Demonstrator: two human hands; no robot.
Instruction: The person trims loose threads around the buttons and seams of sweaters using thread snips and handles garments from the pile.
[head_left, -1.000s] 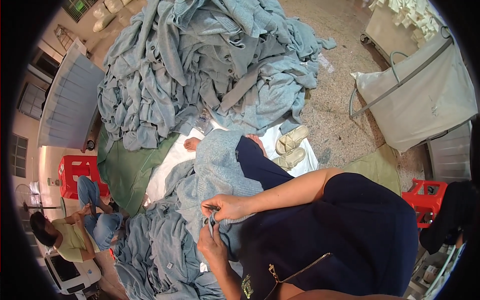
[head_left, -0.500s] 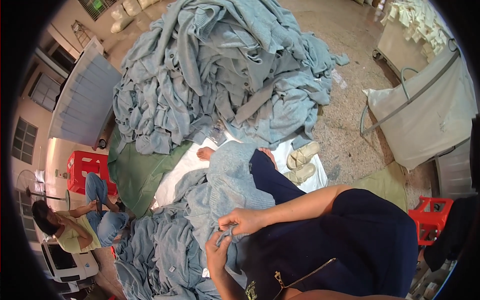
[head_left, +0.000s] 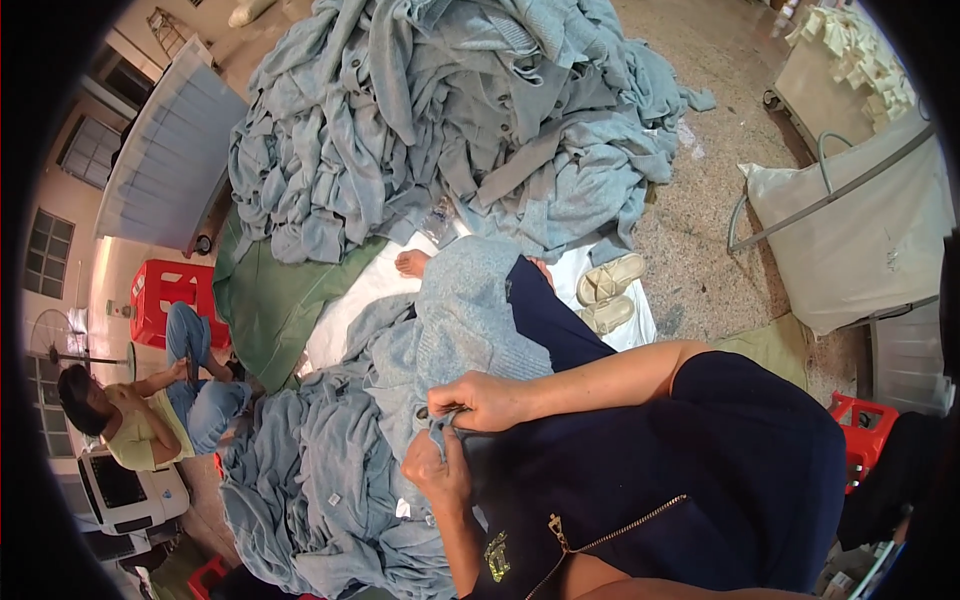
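Pinching a narrow, bunched piece of blue-gray knit garment (head_left: 475, 315), a worker's left hand (head_left: 437, 468) and right hand (head_left: 482, 402) work close together, fingers closed on the fabric. The garment drapes over the lap; beyond it, a heap of matching knitwear (head_left: 480, 110) rises near beige sandals (head_left: 612, 278).

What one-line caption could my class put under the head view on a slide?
The left hand and right hand pinch blue-grey fabric before a large heap of blue-grey knitwear.
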